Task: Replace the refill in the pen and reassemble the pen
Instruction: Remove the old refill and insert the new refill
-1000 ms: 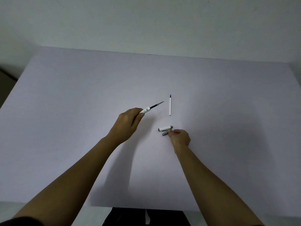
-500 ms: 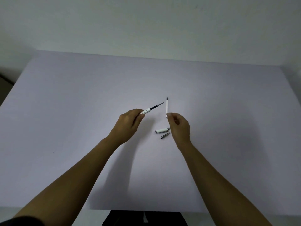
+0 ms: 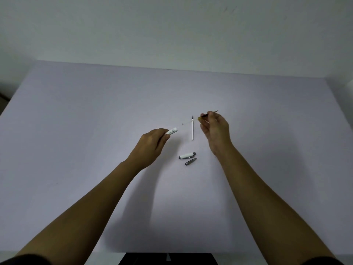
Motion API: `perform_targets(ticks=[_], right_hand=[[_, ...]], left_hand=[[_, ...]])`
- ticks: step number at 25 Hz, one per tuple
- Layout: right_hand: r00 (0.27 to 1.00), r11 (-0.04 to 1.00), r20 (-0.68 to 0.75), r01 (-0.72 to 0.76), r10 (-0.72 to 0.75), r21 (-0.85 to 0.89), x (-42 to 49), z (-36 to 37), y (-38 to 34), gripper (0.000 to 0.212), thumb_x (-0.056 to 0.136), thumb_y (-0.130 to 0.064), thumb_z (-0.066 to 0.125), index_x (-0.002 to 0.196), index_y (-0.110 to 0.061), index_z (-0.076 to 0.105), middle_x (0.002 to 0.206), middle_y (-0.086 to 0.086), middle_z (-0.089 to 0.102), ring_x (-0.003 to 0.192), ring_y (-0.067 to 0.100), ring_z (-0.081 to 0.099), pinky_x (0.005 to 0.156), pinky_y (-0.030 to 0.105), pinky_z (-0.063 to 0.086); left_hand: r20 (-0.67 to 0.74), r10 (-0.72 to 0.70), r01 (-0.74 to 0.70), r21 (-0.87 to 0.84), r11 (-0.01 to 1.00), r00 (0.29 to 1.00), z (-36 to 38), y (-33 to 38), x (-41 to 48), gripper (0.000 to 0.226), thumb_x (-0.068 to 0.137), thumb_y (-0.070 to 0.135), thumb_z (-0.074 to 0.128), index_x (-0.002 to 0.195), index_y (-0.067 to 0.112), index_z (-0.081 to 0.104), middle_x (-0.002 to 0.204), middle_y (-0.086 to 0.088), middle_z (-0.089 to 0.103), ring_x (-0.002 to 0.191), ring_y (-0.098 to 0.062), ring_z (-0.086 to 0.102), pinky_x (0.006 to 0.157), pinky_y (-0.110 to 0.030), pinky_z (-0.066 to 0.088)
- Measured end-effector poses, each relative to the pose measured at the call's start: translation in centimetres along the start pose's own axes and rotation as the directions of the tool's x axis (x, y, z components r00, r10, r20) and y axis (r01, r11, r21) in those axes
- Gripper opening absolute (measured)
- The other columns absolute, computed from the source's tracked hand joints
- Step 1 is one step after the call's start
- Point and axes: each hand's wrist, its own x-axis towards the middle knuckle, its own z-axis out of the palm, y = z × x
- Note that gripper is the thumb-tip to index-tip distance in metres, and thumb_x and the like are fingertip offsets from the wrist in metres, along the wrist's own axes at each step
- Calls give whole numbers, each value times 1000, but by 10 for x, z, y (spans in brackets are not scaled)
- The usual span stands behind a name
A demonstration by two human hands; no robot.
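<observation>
My left hand (image 3: 152, 145) grips the white pen barrel (image 3: 172, 130), whose open end points up and to the right. My right hand (image 3: 214, 129) pinches the dark-tipped old refill (image 3: 207, 115) near its tip. The refill's thin clear tail reaches back toward the barrel and hangs free of it. A white spare refill (image 3: 192, 130) with a black tip lies on the table between my hands. Nearer me lie the white pen cap (image 3: 187, 155) and the grey metal tip cone (image 3: 190, 161), side by side.
The work surface is a pale lilac table (image 3: 76, 131) against a plain wall. Its front edge runs near the bottom of the view, with a dark object (image 3: 168, 259) below it.
My right hand left the parts near the cap, moved up to the barrel's end, took the old refill and drew it out to the right. My left hand held the barrel still.
</observation>
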Motion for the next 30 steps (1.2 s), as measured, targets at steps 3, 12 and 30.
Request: perform_targets(ticks=[3, 12, 30], right_hand=[[994, 983, -104, -1, -19, -184, 36, -12, 5, 16, 94, -21, 49, 80, -19, 58, 82, -1, 64, 76, 11, 64, 72, 23, 52], [983, 585, 18, 124, -184, -802, 104, -20, 46, 23, 83, -18, 64, 100, -3, 67, 97, 17, 72, 90, 30, 68, 86, 38, 54], [967, 127, 196, 217, -162, -968, 101, 19, 51, 22, 83, -15, 62, 100, -2, 58, 104, 19, 65, 97, 37, 61, 77, 35, 48]], left_hand=[[3, -51, 51, -26, 998, 999, 3, -10, 3, 23, 97, 23, 42, 99, 7, 58, 71, 0, 50, 61, -15, 42, 56, -13, 33], [8, -85, 85, -24, 996, 996, 17, -31, 35, 21, 97, 21, 43, 96, 6, 58, 65, 3, 46, 56, -7, 42, 58, -12, 35], [-17, -85, 84, -58, 995, 996, 18, -38, 60, 20, 96, 21, 44, 95, 8, 59, 59, 15, 40, 54, -5, 43, 57, -7, 36]])
